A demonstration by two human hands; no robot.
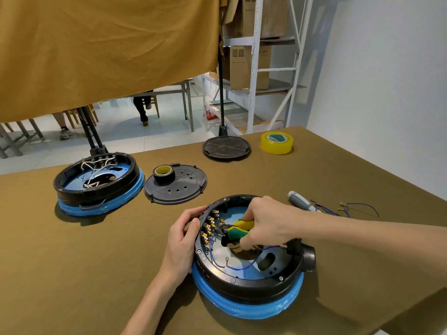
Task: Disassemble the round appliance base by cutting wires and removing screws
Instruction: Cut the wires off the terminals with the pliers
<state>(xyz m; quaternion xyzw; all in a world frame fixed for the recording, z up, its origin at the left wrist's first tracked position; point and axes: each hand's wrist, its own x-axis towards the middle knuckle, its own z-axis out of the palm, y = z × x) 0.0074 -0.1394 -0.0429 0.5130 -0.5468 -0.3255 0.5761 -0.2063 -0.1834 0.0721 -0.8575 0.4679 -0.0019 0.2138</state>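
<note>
A round black appliance base with a blue wrapped bottom lies open-side up on the table in front of me. My left hand grips its left rim. My right hand holds pliers with yellow and green handles inside the base; their jaws point at the row of brass terminals on the left inner wall. A blue wire with a ring lug loops across the base floor.
A second open base with white wires sits at the back left. A black cover plate carries a roll of black tape. Another black disc, yellow tape, a grey tool and cut blue wires lie to the right.
</note>
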